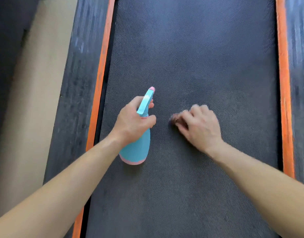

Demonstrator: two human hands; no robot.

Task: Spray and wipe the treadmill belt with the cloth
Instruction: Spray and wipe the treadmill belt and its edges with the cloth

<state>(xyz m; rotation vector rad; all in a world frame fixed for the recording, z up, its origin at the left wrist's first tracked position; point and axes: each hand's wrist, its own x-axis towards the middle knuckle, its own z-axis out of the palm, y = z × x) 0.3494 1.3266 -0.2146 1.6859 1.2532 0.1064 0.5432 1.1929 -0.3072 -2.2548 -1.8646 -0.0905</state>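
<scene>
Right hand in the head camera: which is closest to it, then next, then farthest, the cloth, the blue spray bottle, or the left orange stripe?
1. cloth, under the right hand, touching it.
2. spray bottle, to its left, held by the left hand.
3. left orange stripe, far off at the left side.

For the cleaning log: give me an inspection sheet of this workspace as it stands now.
Surface: dark textured treadmill belt; no wet patch can be made out.
Job's things: blue spray bottle with pink base, tilted, nozzle pointing up the belt; dark cloth, blurred, mostly hidden under the right hand.
Clutter: nothing seen.
Hands: left hand grips the bottle's neck, a finger at the trigger; right hand curled over the cloth on the belt.
Cables: nothing seen.
Surroundings: orange strips along both belt edges, dark side rails outside them, beige floor at left.
</scene>
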